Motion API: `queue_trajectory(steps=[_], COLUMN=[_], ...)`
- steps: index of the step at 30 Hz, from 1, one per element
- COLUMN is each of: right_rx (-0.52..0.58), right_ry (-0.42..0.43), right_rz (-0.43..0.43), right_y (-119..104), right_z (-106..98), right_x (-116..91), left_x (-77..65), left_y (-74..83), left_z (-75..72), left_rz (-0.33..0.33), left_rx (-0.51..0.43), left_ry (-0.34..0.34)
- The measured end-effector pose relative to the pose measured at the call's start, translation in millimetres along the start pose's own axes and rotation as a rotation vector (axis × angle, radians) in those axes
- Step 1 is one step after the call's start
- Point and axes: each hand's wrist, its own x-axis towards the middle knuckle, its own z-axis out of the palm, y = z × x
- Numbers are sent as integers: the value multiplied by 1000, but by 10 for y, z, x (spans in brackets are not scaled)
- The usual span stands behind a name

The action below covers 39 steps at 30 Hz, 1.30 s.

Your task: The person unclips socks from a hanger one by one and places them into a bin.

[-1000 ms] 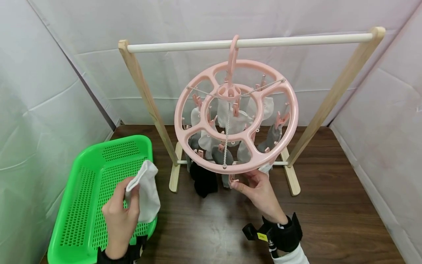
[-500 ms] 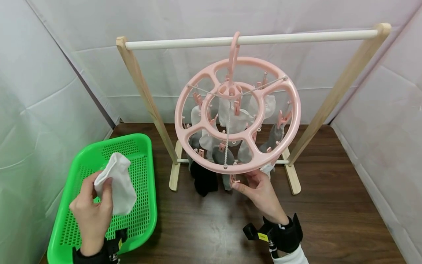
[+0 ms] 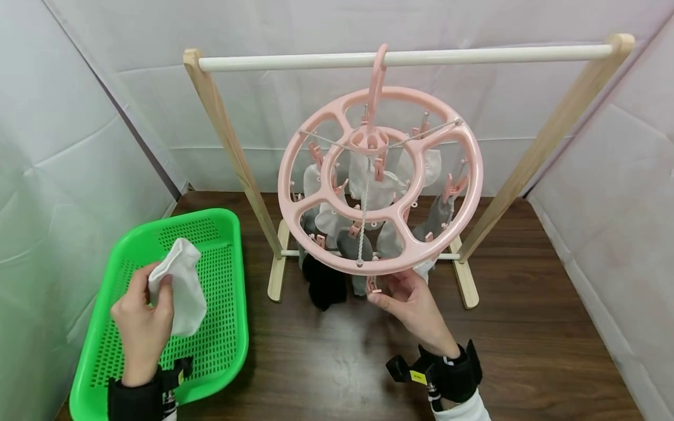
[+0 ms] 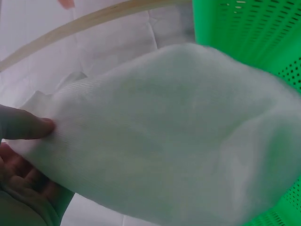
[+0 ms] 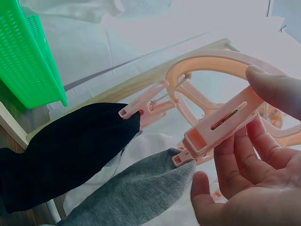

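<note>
A white sock [image 3: 184,289] is pinched by its cuff between the thumb and fingers of my left hand [image 3: 142,318], above the green basket [image 3: 239,327]. It spreads across most of the left wrist view. My right hand [image 3: 413,301] pinches a pink clothespin [image 5: 223,122] at the near rim of the round pink drying hanger [image 3: 376,267]. Nothing shows between that clothespin's jaws. Beside it in the right wrist view, a black sock [image 5: 80,150] and a grey sock [image 5: 141,188] each hang from their own clothespin.
The hanger hooks over a white rod [image 3: 489,55] on a wooden stand [image 3: 542,149]. Several white and grey socks dangle beneath the rings. The rack's feet [image 3: 466,283] rest on a dark wooden table [image 3: 547,339], with pale cloth walls [image 3: 621,193] behind and at both sides.
My left hand has moved left with the white sock, from the basket's right side to over its middle. My right hand stays at the same clothespin. The head view has shifted slightly.
</note>
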Motion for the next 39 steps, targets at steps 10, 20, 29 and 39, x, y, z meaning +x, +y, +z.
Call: queue_trajectory(steps=[10, 20, 29, 39], right_rx=[69, 84, 81, 38], right_ry=[-27, -53, -45, 23], right_rz=[19, 9, 26, 115], right_y=[5, -7, -51, -149], right_z=[32, 85, 101, 53], right_x=[-4, 28, 14, -53], left_x=[-320, -496, -536, -512], left_y=[-1013, -1496, -1322, -1201], left_z=[195, 312, 433, 523], left_rz=[-77, -74, -6, 30], left_rx=[9, 53, 15, -45], left_ry=[-9, 3, -20, -75])
